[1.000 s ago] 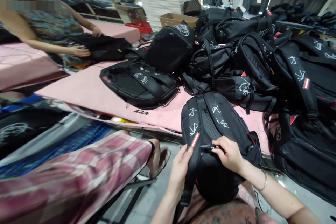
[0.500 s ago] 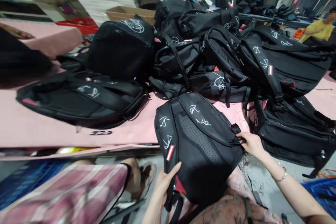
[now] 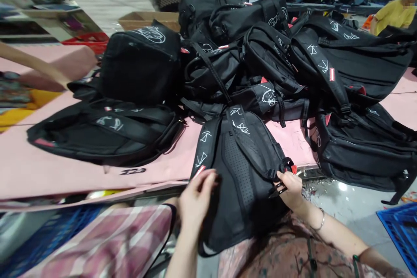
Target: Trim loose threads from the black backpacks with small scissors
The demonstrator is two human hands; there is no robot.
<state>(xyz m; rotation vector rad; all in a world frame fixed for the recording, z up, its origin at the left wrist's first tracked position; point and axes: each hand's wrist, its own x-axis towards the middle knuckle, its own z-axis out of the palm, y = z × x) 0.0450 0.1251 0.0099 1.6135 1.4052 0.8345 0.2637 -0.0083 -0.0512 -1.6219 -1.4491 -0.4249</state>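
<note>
A black backpack (image 3: 243,173) with white markings lies back-side up, half on the pink table (image 3: 65,169) edge and half on my lap. My left hand (image 3: 195,197) rests on its left shoulder strap near a red tag, fingers bent over the strap. My right hand (image 3: 289,186) pinches the strap buckle at the backpack's right side, together with a small dark tool that I cannot make out clearly.
A big heap of black backpacks (image 3: 276,52) fills the table behind. One flat backpack (image 3: 104,130) lies to the left. A cardboard box (image 3: 146,19) stands at the back. A person's plaid-clad leg (image 3: 107,243) is at lower left, a blue crate (image 3: 400,234) at lower right.
The backpack has been turned and pushed up onto the table. My left hand moved from its lower edge up to the left strap. My right hand stayed on the right-side buckle.
</note>
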